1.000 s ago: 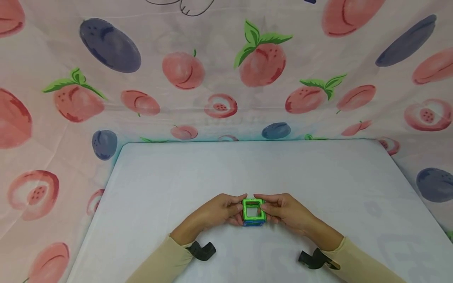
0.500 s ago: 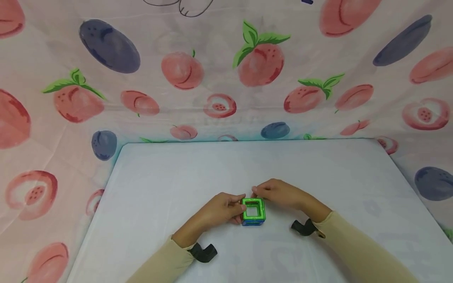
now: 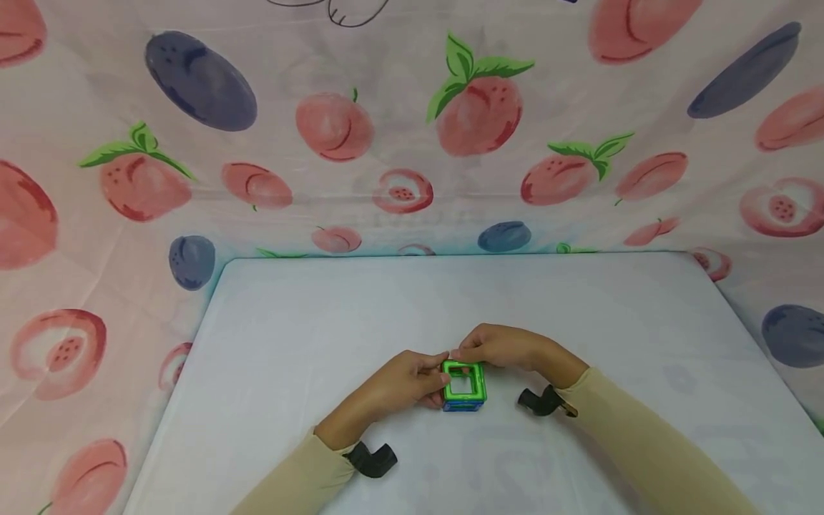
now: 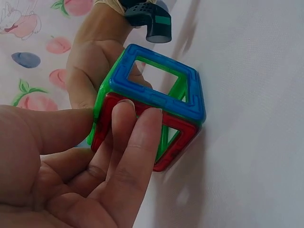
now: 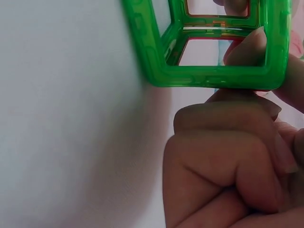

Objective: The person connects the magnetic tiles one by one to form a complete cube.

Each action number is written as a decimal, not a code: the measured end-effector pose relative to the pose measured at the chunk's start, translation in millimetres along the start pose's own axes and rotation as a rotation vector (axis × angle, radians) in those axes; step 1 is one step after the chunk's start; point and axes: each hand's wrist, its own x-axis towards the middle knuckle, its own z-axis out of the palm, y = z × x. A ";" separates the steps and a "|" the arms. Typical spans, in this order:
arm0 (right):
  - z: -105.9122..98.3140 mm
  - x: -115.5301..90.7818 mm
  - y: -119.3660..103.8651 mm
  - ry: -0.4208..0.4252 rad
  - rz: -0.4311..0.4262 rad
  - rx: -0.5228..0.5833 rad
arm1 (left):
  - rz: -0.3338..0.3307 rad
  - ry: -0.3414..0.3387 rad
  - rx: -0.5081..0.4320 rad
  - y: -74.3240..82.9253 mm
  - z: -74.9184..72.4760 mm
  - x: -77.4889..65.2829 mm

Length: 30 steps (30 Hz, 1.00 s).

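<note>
A small cube of magnetic tiles (image 3: 479, 384) sits near the middle of the white table, its open-centred green square on top. In the left wrist view its blue tile (image 4: 156, 100) and red tile (image 4: 184, 127) show; a green side tile (image 5: 213, 77) fills the top of the right wrist view. My left hand (image 3: 410, 386) grips the cube's left side, thumb at the green edge and fingertips against the red tile. At the far top edge, my right hand (image 3: 508, 346) pinches the cube with curled fingers. The exact contact of the right fingertips is partly hidden.
The white table (image 3: 322, 300) reaches back to a fruit-print cloth (image 3: 399, 143) that also hangs along both sides. Black wrist cameras (image 3: 373, 460) stick out below both sleeves, the right one (image 3: 539, 402) close to the cube's right.
My right hand has left the cube's right side, moving up and left to its far edge, where the fingers pinch. The left hand keeps its grip; the cube has barely moved.
</note>
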 end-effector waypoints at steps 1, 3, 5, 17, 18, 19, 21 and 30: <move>0.3 0.0 -0.3 0.003 0.007 -0.004 | -0.001 0.000 0.003 0.1 0.2 -0.2; 1.2 -1.7 -1.0 0.029 0.014 -0.028 | -0.003 0.003 0.010 0.3 0.6 -0.7; 2.7 -6.5 -2.4 0.087 0.020 -0.081 | -0.006 0.003 0.011 0.1 1.0 -1.4; 35.0 -65.5 -9.6 0.254 -0.091 -0.454 | 0.033 -0.041 0.165 -1.3 -1.3 -3.4; 39.1 -66.0 -8.6 0.273 -0.097 -0.472 | 0.037 -0.041 0.187 -1.2 -1.5 -3.8; 42.9 -66.0 -7.7 0.296 -0.103 -0.488 | 0.041 -0.041 0.205 -1.6 -1.5 -4.0; 48.9 -64.8 -6.0 0.343 -0.115 -0.529 | 0.044 -0.039 0.224 -1.9 -1.5 -4.5; 55.5 -62.2 -4.1 0.396 -0.159 -0.549 | 0.049 -0.006 0.252 -1.8 -0.7 -3.7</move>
